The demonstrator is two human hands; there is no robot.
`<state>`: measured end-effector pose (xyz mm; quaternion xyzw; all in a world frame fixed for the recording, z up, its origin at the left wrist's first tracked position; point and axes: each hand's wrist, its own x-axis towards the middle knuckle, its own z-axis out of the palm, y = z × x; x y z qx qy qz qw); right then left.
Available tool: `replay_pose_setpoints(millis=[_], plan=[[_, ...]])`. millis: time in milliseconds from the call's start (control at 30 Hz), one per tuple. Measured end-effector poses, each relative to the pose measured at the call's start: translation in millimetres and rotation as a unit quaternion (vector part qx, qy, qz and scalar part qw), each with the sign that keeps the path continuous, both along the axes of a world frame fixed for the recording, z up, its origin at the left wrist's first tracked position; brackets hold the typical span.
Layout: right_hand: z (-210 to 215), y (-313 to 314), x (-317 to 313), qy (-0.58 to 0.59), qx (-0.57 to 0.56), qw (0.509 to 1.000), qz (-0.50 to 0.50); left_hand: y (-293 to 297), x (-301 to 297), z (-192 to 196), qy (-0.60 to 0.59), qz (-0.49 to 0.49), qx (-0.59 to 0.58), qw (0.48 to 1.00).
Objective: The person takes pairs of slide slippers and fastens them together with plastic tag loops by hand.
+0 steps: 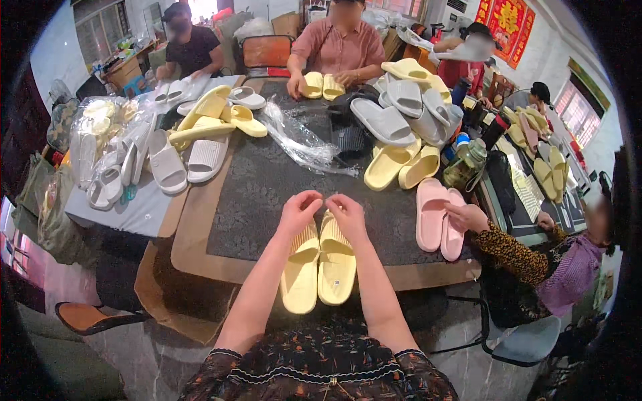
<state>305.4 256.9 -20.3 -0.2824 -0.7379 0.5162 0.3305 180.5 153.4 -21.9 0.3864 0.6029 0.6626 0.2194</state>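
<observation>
A pair of yellow slippers (318, 269) lies side by side at the near edge of the dark-topped table (254, 194), toes pointing away from me. My left hand (299, 212) rests on the toe end of the left slipper, my right hand (346, 215) on the toe end of the right one. The fingertips of both hands meet just above the toes, pinched together; whether something small is held between them is too small to tell.
Piles of yellow, grey and white slippers (401, 107) cover the far table. A crumpled clear plastic bag (299, 140) lies mid-table. A person at right holds pink slippers (438, 217); another opposite handles a yellow pair (321, 85). Bagged slippers (107, 147) sit at left.
</observation>
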Motion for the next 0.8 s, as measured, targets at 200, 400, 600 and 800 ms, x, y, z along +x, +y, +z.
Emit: replay_pose_setpoints(millis=[200, 400, 600, 800], plan=[[15, -1, -2, -0.002, 0.031, 0.999, 0.010, 0, -7, 2, 0.172, 0.105, -0.032, 0.979], [-2, 13, -6, -0.012, -0.008, 1.000, -0.004, 7, -16, -6, 0.096, 0.111, -0.037, 0.988], [-5, 11, -6, -0.099, 0.034, 0.992, 0.076, 5, -14, -10, 0.085, 0.112, -0.048, 0.989], [-20, 14, -8, -0.033, -0.022, 0.998, 0.038, -13, 9, 33, 0.304, 0.159, -0.013, 0.939]])
